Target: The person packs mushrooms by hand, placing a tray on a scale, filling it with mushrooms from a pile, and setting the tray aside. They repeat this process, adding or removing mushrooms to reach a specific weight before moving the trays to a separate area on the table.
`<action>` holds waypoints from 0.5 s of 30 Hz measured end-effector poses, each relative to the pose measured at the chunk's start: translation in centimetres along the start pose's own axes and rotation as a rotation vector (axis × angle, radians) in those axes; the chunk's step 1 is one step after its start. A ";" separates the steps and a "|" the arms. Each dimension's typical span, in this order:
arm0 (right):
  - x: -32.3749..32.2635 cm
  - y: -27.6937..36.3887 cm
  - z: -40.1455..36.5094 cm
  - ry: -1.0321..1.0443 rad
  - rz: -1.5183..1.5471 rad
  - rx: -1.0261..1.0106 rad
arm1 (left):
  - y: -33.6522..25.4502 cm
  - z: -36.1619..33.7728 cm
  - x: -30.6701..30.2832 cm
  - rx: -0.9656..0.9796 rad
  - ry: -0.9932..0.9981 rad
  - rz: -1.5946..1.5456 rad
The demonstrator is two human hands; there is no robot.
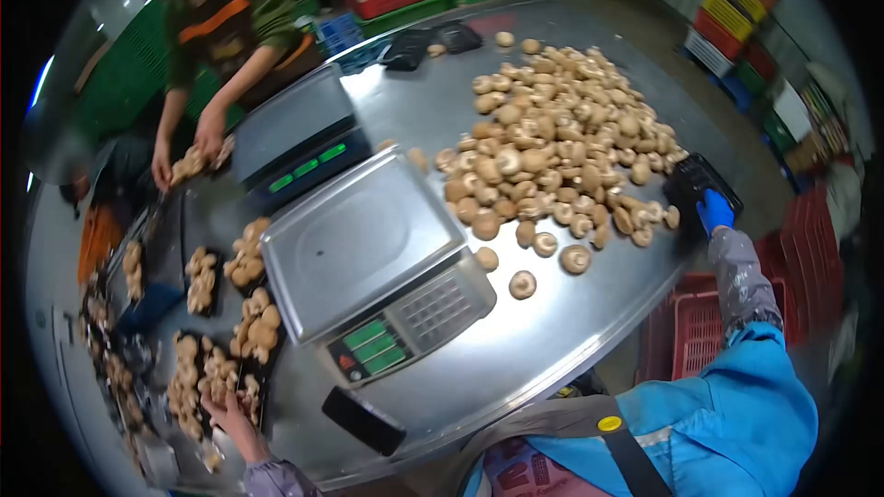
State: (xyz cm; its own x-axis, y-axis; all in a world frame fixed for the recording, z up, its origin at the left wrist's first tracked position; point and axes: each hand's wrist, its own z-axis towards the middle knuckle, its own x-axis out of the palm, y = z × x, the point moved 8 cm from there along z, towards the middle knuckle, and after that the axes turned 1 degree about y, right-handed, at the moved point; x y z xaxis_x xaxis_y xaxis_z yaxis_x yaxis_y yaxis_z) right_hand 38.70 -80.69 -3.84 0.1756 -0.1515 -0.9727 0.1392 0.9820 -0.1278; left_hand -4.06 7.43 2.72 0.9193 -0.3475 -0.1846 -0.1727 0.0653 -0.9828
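My left hand [235, 425], bare, is at the near end of a black tray of mushrooms [219, 372], fingers apart and touching the mushrooms or the tray edge. More filled mushroom trays [256, 327] lie around it on the table's left side. At the far right, my right hand [715, 212] in a blue glove grips the edge of black trays [702, 182]; its fingertips are partly hidden. Beside those trays spreads a large heap of loose brown mushrooms [562, 138].
A scale [368, 239] stands mid-table, with a second scale [295, 129] behind it. A phone [364, 421] lies at the near edge of the metal table [543, 331]. Across it, a co-worker [221, 28] handles mushrooms. Red crates [700, 331] stand below right.
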 end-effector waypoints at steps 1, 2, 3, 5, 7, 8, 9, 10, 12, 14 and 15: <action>0.7 -1.2 -0.1 0.083 0.065 -0.007 | -1.0 -0.2 2.0 0.009 0.046 0.032; 0.8 -2.3 -0.9 -0.028 0.124 -0.071 | -2.1 -0.9 5.5 0.004 0.119 0.012; -1.2 -0.4 -1.3 -0.146 0.176 -0.165 | -3.3 -2.6 8.1 -0.017 0.166 -0.012; -1.0 -0.4 -0.9 -0.054 0.141 -0.153 | -3.6 -3.6 11.6 -0.002 0.273 -0.051; -1.6 -0.5 -0.2 -0.034 0.144 -0.119 | -4.1 -5.0 15.3 0.005 0.393 -0.042; -1.9 -0.5 -0.1 -0.021 0.137 -0.109 | -4.3 -5.7 16.7 -0.010 0.403 -0.020; -2.0 -0.3 -0.2 -0.007 0.130 -0.098 | -4.6 -6.5 18.1 -0.025 0.470 -0.028; -2.2 -0.3 -0.1 0.050 0.130 -0.065 | -4.8 -7.4 19.2 -0.025 0.469 -0.004; -2.0 -0.3 0.3 0.065 0.095 -0.062 | -4.6 -8.5 21.0 -0.027 0.521 0.017; -2.2 -0.3 0.4 0.087 0.064 -0.047 | -4.7 -9.9 22.5 -0.040 0.604 0.015; -2.4 -0.1 0.3 0.088 0.058 -0.062 | -4.6 -10.6 23.2 -0.053 0.636 0.014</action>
State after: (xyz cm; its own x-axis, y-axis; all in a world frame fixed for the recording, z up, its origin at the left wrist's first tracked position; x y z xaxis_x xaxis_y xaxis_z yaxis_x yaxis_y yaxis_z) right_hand 38.57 -80.46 -1.47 0.0951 -0.0869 -0.9917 0.0702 0.9943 -0.0804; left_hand 14.36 -10.82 3.00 0.5298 -0.8356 -0.1453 -0.2155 0.0330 -0.9759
